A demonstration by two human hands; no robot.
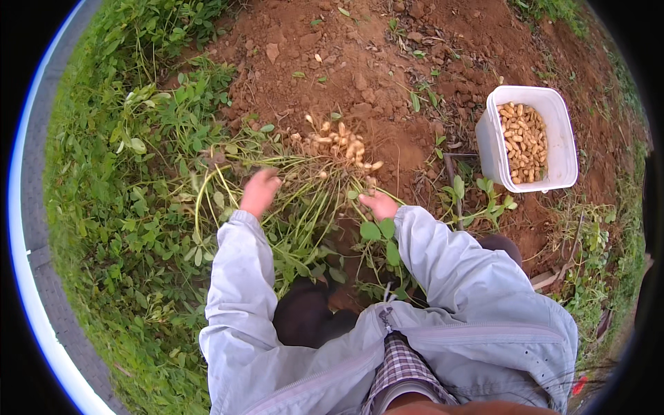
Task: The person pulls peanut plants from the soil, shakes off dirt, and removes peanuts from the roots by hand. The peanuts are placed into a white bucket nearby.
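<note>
Pulled-up peanut plants lie before me, their green stems fanning towards my body. A cluster of pale peanut pods hangs on the roots at the far end, resting on the soil. My left hand is over the stems on the left side of the bunch; its fingers are blurred, and whether they grasp anything is unclear. Close to the root end, on the right, my right hand has its thumb and fingers around a stem. Leaves partly cover that wrist.
A white plastic bucket, partly filled with loose peanuts, stands on the right. Reddish-brown soil with clods stretches ahead. Leafy green plants crowd the left. A thin dark bar lies beside the bucket. My dark-clad knee is below.
</note>
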